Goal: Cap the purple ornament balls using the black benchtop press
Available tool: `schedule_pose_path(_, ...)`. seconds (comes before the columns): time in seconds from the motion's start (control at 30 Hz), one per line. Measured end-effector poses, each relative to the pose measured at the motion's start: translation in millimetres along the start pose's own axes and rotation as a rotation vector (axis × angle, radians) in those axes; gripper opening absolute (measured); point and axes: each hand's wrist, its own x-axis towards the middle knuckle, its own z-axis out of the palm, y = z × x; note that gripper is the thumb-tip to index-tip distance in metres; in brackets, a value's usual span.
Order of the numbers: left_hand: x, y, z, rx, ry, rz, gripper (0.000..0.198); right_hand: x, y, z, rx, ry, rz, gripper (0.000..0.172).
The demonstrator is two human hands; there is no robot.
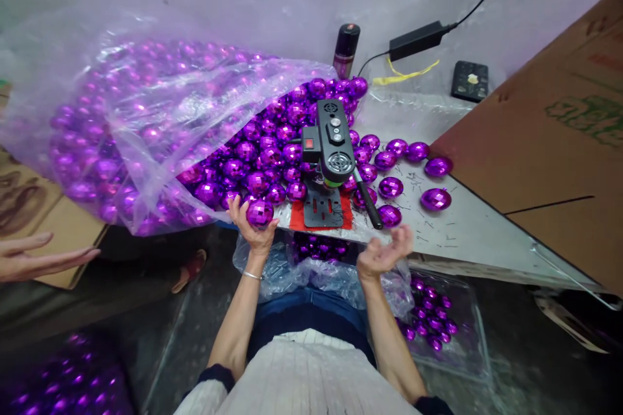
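My left hand (253, 230) is closed around a shiny purple faceted ball (259, 213) at the table's front edge, just left of a small black machine (331, 142) on a black base with a red mat (320, 211). My right hand (384, 253) hovers palm up below the front edge, fingers loosely curled, with nothing visible in it. A big heap of the same purple balls (253, 155) spills from a clear plastic bag (146, 110) behind my left hand.
Loose purple balls (435, 199) lie right of the machine. A dark spray can (346, 48), power adapter (418, 41) and black box (470, 80) sit at the back. A cardboard sheet (555, 142) leans at right. Another person's hand (39, 258) reaches in at left. Bags of balls (431, 318) lie below.
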Motion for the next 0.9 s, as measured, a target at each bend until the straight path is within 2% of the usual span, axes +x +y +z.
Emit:
schedule_pose_path(0.13, -1, -3, -1.8, -0.038, -0.021, 0.041, 0.092, -42, -48, 11, 0.178, -0.371, -0.241, 0.044)
schedule_pose_path(0.2, -2, 0, -1.5, -0.069, -0.036, 0.073, 0.093, -49, -70, 19, 0.265, -0.533, -0.283, 0.041)
schedule_pose_path(0.27, -6, 5, -3.0, -0.110, -0.029, 0.106, 0.092, -49, -83, 25, 0.309, -0.626, -0.296, 0.041)
schedule_pose_path(0.37, -16, 20, -10.6, -0.159, -0.027, 0.071, 0.087, -42, -88, 24, 0.292, -0.646, -0.289, 0.041)
schedule_pose_path(0.4, -21, 27, -14.1, -0.182, -0.045, 0.005, 0.086, -40, -87, 21, 0.282, -0.647, -0.278, 0.041)
schedule_pose_path(0.47, -30, 45, -21.5, -0.306, -0.111, -0.236, 0.081, -38, -83, 12, 0.281, -0.658, -0.245, 0.041)
schedule_pose_path(0.63, -39, 90, -34.7, -1.054, -0.344, -1.117, 0.045, -39, -81, -10, 0.339, -0.641, -0.189, 0.043)
schedule_pose_path(0.7, -36, 99, -37.2, -1.247, -0.407, -1.341, 0.033, -39, -81, -17, 0.343, -0.635, -0.174, 0.044)
schedule_pose_path(0.8, -28, 106, -37.1, -1.351, -0.418, -1.456, 0.025, -40, -80, -23, 0.338, -0.653, -0.138, 0.043)
schedule_pose_path(0.9, -22, 112, -30.2, -1.332, -0.393, -1.399, 0.028, -42, -75, -28, 0.332, -0.670, -0.089, 0.043)
